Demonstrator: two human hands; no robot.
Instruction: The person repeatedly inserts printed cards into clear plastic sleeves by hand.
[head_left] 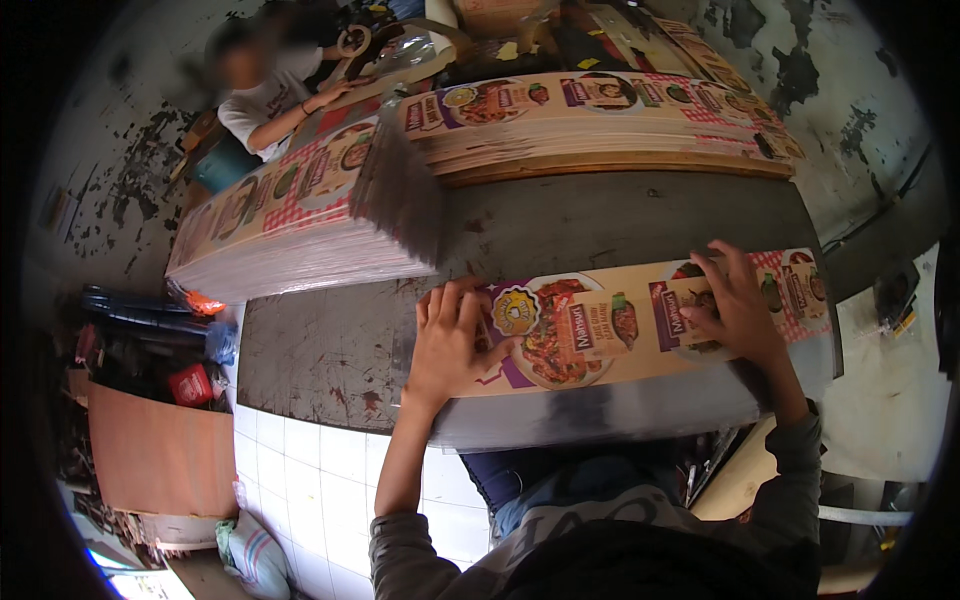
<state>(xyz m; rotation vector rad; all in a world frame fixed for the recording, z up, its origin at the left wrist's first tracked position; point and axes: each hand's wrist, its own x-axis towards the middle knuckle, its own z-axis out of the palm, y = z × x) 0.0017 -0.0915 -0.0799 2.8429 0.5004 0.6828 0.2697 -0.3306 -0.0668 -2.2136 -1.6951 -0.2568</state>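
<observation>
Hands — left hand [447, 345], right hand [733, 305] — spread flat, pressing a long printed carton sheet [600, 325] on the worktable [330, 345].

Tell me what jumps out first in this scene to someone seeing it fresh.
Both hands press flat on a long printed cardboard sheet at the near edge of the dark table: left hand on its left end, right hand toward its right. Behind, two tall stacks of like sheets fill the table.
</observation>
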